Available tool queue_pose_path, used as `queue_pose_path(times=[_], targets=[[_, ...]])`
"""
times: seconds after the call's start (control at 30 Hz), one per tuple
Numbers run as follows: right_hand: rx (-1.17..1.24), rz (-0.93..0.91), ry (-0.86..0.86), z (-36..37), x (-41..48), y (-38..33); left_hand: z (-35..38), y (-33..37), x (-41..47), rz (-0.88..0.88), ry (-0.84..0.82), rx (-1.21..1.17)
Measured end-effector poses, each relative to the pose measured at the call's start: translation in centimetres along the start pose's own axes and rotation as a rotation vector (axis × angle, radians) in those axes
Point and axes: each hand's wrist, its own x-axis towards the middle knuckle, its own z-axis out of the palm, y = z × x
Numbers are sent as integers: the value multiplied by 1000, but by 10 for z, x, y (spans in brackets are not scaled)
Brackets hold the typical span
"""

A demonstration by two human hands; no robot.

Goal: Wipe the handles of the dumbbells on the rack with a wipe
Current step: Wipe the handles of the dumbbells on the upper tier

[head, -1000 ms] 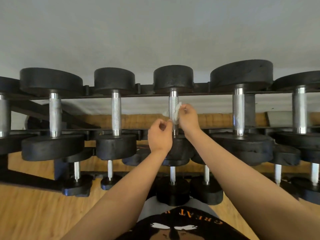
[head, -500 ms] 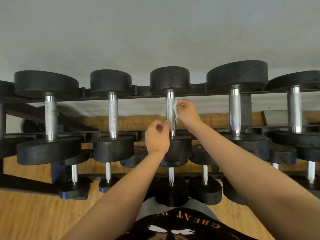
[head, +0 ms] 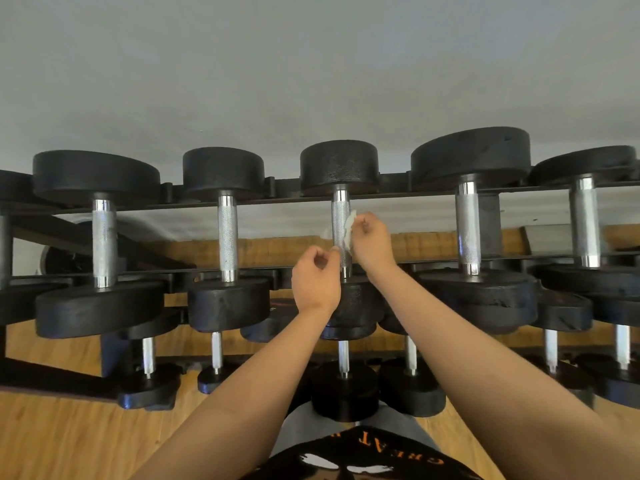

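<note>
The right hand (head: 372, 242) pinches a small white wipe (head: 349, 226) and holds it against the right side of the shiny handle (head: 340, 214) of the middle dumbbell (head: 339, 164), which lies on the top row of the black rack (head: 280, 199). The left hand (head: 316, 280) is just below it with its fingers curled and their tips right at the handle, but I cannot tell if it grips anything. At the bottom is a black shirt (head: 363, 467) with orange letters that look like "GREAT", seen upside down.
</note>
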Motion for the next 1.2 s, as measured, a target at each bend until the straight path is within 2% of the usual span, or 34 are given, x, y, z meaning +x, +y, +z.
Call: queue_pose_path(times=[0.17, 0.33, 0.47, 0.63, 0.83, 0.97, 1.13, 1.2], targets=[[-86, -23, -179, -18, 12, -3, -1, -1, 0, 4, -2, -5], [-47, 4, -73, -8, 7, 1, 0, -1, 0, 9, -1, 10], [-122, 8, -205, -17, 1, 9, 0, -1, 1, 9, 1, 12], [6, 38, -90, -8, 0, -2, 0, 0, 0, 14, 10, 7], [-23, 111, -317, -32, 1, -8, 0, -1, 1, 1, 4, -2], [106, 118, -207, -22, -5, -7, 0, 1, 0, -5, 6, -3], [-101, 75, -293, -32, -12, 2, -1, 1, 0, -14, 9, -3], [-80, 75, -289, -35, -4, -6, -1, 2, -1, -15, 9, -1]])
